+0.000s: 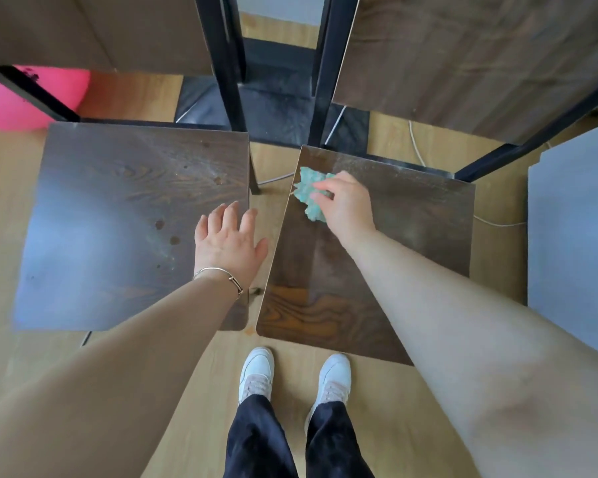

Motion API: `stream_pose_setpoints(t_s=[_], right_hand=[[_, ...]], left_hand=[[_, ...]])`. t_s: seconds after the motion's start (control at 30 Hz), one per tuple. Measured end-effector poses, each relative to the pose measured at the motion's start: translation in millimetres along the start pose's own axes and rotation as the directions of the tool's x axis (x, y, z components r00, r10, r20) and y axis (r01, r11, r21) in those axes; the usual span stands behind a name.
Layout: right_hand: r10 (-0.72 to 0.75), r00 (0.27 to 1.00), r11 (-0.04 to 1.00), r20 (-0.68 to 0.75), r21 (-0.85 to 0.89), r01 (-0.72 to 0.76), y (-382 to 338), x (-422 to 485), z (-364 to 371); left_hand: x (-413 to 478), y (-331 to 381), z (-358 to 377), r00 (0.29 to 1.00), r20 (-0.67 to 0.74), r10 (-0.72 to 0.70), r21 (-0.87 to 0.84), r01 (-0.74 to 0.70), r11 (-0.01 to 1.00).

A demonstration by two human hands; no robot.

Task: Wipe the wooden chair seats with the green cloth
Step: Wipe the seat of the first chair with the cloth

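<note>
Two dark wooden chair seats stand side by side in front of me. My right hand (344, 201) grips the crumpled green cloth (308, 193) and holds it down on the far left corner of the right seat (394, 236). My left hand (230, 241) lies flat with fingers spread on the right edge of the left seat (118, 219), a bracelet on its wrist. Small spots and a pale smear mark the left seat near that hand. The right seat shows a dusty sheen toward its back.
Both chairs have black metal frames and wooden backrests (480, 56) at the top. A pink ball (18, 98) lies on the floor at far left, a grey panel (573, 229) at right. A white cable (416, 146) runs under the right chair. My white shoes (256, 372) stand close before the seats.
</note>
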State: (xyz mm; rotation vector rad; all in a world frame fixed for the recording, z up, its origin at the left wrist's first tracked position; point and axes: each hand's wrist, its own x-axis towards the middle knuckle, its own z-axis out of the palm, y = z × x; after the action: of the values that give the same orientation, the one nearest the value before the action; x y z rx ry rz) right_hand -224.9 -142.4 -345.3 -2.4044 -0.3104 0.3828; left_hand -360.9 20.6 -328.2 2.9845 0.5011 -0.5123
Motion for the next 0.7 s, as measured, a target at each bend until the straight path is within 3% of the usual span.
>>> stream_pose_setpoints(t_s=[0.17,0.37,0.7], right_hand=[[0.050,0.997,0.996,-0.051,-0.078,-0.053,-8,84,9],[0.059,0.998,0.990,-0.034,-0.125,-0.063,-2,94,20],[-0.128,0.955,0.985,0.267,-0.077,0.154,5,4,33]], left_hand=[[28,-2,5,1.000,-0.019,0.011,-0.009,-0.011,1.000],[44,-4,12,0.998,-0.033,0.049,-0.023,-0.050,0.998],[11,-12,12,0.993,0.048,0.104,0.039,-0.106,0.994]])
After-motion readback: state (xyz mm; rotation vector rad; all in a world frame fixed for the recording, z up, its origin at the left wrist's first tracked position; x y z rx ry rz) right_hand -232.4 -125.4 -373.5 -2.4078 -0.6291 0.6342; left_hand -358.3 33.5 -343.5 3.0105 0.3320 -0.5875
